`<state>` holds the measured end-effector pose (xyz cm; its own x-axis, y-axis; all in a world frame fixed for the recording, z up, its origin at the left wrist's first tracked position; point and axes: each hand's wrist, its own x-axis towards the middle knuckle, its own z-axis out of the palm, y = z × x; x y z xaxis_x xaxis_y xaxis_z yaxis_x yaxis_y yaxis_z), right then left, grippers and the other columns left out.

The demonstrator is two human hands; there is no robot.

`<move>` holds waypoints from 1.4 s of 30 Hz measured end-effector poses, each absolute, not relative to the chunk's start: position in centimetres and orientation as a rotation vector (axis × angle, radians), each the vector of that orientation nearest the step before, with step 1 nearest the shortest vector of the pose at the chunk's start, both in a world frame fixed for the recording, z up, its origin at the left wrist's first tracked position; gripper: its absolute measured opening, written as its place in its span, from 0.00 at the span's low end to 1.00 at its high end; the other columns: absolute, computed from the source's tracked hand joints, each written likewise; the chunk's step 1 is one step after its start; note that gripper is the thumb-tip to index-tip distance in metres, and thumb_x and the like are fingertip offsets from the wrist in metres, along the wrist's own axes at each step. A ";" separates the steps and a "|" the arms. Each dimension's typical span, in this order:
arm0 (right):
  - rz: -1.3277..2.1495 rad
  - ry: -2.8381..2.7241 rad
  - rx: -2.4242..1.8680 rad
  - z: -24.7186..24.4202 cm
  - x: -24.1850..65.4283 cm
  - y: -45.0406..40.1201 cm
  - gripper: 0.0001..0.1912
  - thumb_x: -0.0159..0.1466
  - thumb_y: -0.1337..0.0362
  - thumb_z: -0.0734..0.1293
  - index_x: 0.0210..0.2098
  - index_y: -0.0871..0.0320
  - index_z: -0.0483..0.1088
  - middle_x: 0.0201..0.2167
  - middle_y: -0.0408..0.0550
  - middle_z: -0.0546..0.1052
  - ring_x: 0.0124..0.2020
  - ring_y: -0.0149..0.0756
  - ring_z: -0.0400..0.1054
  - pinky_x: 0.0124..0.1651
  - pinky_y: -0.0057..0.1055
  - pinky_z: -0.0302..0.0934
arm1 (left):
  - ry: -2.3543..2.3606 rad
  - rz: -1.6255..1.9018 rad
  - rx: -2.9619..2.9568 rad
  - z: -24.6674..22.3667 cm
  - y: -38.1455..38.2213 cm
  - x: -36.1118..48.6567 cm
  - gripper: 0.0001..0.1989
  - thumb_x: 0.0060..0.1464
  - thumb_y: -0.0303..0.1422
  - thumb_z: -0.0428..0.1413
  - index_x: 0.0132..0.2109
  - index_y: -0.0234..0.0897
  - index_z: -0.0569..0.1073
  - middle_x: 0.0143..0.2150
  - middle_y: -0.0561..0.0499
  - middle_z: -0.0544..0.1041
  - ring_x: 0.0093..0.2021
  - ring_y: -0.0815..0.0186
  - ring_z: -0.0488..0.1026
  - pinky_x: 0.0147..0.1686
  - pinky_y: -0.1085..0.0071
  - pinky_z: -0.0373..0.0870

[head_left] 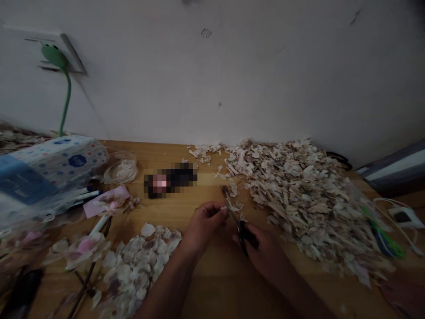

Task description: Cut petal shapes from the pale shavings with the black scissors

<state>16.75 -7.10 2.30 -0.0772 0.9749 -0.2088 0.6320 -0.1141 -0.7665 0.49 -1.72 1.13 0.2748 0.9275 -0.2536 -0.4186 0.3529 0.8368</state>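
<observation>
My right hand (265,248) grips black-handled scissors (247,237), whose blades point up and away over the wooden table. Close beside the blades, my left hand (206,226) is closed in a pinch, with a small pale petal-like piece (224,208) showing at the fingertips. Most of that piece is hidden by the fingers. Rounded pale petals (139,261) lie in a pile by my left forearm. To the right spreads a large heap of dry, pale scraps (292,190), and a few of them lie around the scissor tips.
A tissue pack (79,157), a clear round container (121,168), a pink card (106,201) and artificial-looking flowers (88,246) on stems crowd the left side. A pixelated dark object (171,179) lies near the wall. Cables and a white adapter (405,217) are far right.
</observation>
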 end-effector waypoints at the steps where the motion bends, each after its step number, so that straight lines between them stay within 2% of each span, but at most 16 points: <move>1: 1.062 -1.728 -1.769 2.3 16.7 -7.1 0.10 0.61 0.55 0.63 0.30 0.56 0.67 0.24 0.43 0.73 0.27 0.35 0.67 0.28 0.27 0.58 | 0.851 1.024 0.721 1.2 -1.7 0.5 0.15 0.42 0.41 0.65 0.30 0.33 0.75 0.23 0.54 0.71 0.23 0.73 0.65 0.26 0.76 0.62; 9: 1.022 -1.779 -1.732 2.6 16.9 -7.2 0.07 0.61 0.60 0.63 0.29 0.56 0.67 0.24 0.42 0.73 0.26 0.34 0.67 0.28 0.26 0.59 | 0.941 0.977 0.849 2.1 -1.3 -0.2 0.17 0.37 0.42 0.66 0.27 0.33 0.74 0.22 0.54 0.71 0.22 0.74 0.64 0.23 0.76 0.61; 14: 1.032 -1.822 -1.729 2.4 17.1 -7.2 0.09 0.61 0.58 0.63 0.28 0.56 0.65 0.23 0.42 0.72 0.25 0.34 0.66 0.27 0.26 0.58 | 0.958 0.927 0.889 2.5 -1.2 -0.6 0.16 0.36 0.42 0.66 0.25 0.34 0.73 0.20 0.56 0.69 0.20 0.74 0.62 0.21 0.77 0.58; 20: 1.009 -1.775 -1.748 2.0 17.2 -7.2 0.10 0.61 0.56 0.64 0.29 0.56 0.66 0.23 0.42 0.72 0.26 0.35 0.67 0.27 0.27 0.58 | 0.889 0.976 0.790 1.7 -1.5 -0.1 0.14 0.41 0.38 0.66 0.31 0.33 0.75 0.26 0.53 0.73 0.25 0.73 0.66 0.28 0.76 0.63; 25: 1.061 -1.746 -1.736 2.2 17.1 -7.2 0.10 0.61 0.56 0.64 0.30 0.56 0.68 0.25 0.43 0.74 0.28 0.35 0.68 0.29 0.27 0.59 | 0.864 0.995 0.767 1.0 -1.6 0.3 0.14 0.42 0.40 0.65 0.30 0.33 0.75 0.24 0.52 0.73 0.25 0.71 0.68 0.29 0.74 0.66; 32: 1.060 -1.811 -1.745 2.6 17.4 -7.2 0.09 0.61 0.58 0.63 0.28 0.56 0.66 0.23 0.42 0.72 0.26 0.34 0.66 0.28 0.27 0.57 | 0.953 0.941 0.908 2.2 -1.2 -0.5 0.14 0.39 0.41 0.65 0.27 0.34 0.75 0.23 0.53 0.73 0.22 0.72 0.66 0.25 0.76 0.62; 39: 1.069 -1.835 -1.755 2.6 17.6 -7.4 0.09 0.61 0.58 0.63 0.28 0.55 0.66 0.24 0.42 0.73 0.27 0.35 0.68 0.29 0.27 0.58 | 1.001 0.886 1.030 2.7 -1.1 -1.1 0.07 0.44 0.35 0.62 0.27 0.35 0.77 0.22 0.54 0.72 0.22 0.72 0.65 0.25 0.76 0.60; 42: 1.060 -1.862 -1.756 2.6 17.9 -7.3 0.05 0.61 0.63 0.63 0.28 0.55 0.66 0.24 0.41 0.74 0.27 0.35 0.68 0.29 0.26 0.57 | 1.016 0.866 1.071 3.0 -1.1 -1.3 0.06 0.45 0.35 0.62 0.27 0.35 0.77 0.22 0.54 0.73 0.23 0.72 0.65 0.25 0.76 0.59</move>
